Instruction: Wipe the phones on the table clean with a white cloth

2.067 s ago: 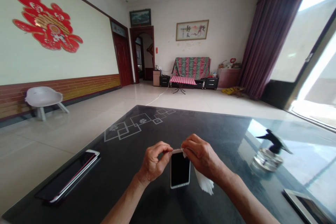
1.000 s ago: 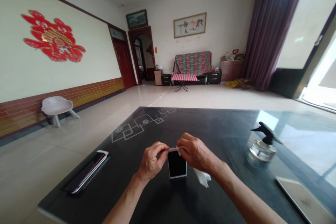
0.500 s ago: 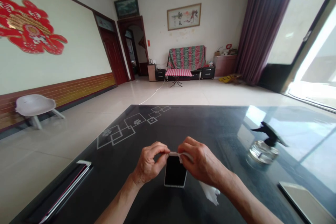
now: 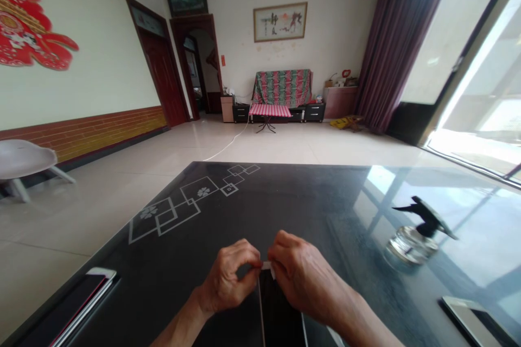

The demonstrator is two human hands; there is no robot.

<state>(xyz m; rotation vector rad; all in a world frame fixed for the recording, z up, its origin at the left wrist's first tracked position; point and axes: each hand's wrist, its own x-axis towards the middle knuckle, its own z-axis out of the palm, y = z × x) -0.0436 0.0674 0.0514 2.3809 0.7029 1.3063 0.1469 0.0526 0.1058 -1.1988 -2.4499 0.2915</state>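
Observation:
Between my hands is a phone (image 4: 280,314) with a dark screen and a pale rim, its lower part running out of the bottom of the view. My left hand (image 4: 232,274) pinches its upper left corner between thumb and fingers. At the upper right corner, my right hand (image 4: 299,271) is closed on the edge, with a bit of white tissue (image 4: 273,271) showing at the fingertips. More white tissue (image 4: 336,336) shows below the right wrist, mostly hidden by the forearm.
On the dark glossy table (image 4: 280,200), a clear spray bottle (image 4: 413,244) with a black trigger stands right. Another phone (image 4: 472,317) lies at lower right. Stacked phones (image 4: 85,303) lie at left. A white chair (image 4: 24,160) stands beyond the left edge.
Both hands and the phone appear lower in view and nearer to me, and the phone looks larger. The view has shifted, with the chair further left. Less of the tissue shows.

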